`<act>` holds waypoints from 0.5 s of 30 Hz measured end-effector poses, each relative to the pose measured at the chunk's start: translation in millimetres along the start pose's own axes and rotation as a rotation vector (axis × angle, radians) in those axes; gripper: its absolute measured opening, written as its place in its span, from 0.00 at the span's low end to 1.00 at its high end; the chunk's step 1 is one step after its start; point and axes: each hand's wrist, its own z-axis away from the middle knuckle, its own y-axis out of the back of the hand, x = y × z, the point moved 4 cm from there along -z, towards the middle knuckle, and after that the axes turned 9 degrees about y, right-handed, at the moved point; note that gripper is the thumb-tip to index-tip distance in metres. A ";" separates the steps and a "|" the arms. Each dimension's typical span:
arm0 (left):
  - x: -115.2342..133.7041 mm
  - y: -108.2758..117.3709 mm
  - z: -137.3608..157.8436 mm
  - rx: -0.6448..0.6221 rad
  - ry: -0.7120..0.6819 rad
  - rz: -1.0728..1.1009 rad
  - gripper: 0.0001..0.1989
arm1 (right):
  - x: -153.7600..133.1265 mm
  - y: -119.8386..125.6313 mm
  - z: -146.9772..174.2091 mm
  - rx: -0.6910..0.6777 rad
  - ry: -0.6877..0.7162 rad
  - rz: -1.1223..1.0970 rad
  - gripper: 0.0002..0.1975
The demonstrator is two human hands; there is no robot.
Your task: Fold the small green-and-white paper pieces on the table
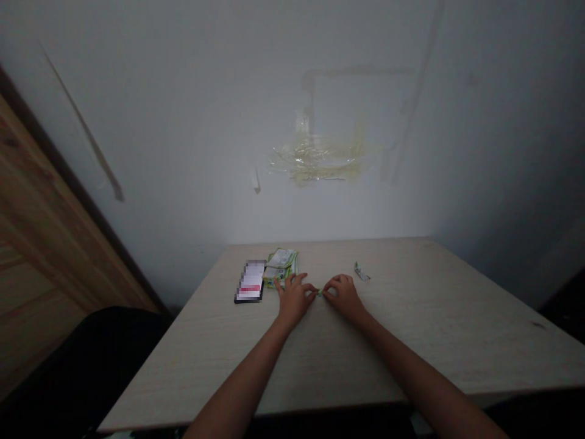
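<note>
My left hand [294, 300] and my right hand [345, 299] are close together over the middle of the table. Between their fingertips is a small green folded strip [320, 293], pinched at its two ends by thumbs and forefingers. Most of the strip is hidden, so its exact kind cannot be made out. The other fingers of my left hand are spread beside a stack of flat green-and-white packets [280, 259], partly covering its front edge. Beyond my right hand lies a narrow, folded green-and-white strip [362, 272], apart from the fingers.
A phone [250, 281] with a lit, blurred screen lies left of the packets. The pale wooden table [457, 329] meets a wall [192, 152] with peeling clear tape [320, 158]. A dark object [91, 360] stands by the table's left edge, near wooden panelling [46, 219].
</note>
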 end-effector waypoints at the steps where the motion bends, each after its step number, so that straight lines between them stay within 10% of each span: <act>1: -0.3 -0.3 -0.2 -0.008 0.006 0.006 0.07 | 0.4 -0.4 -0.2 -0.002 -0.005 -0.003 0.05; 15: -1.2 -3.8 -0.5 0.007 0.031 0.015 0.07 | -2.8 0.1 -0.9 -0.060 -0.078 0.023 0.08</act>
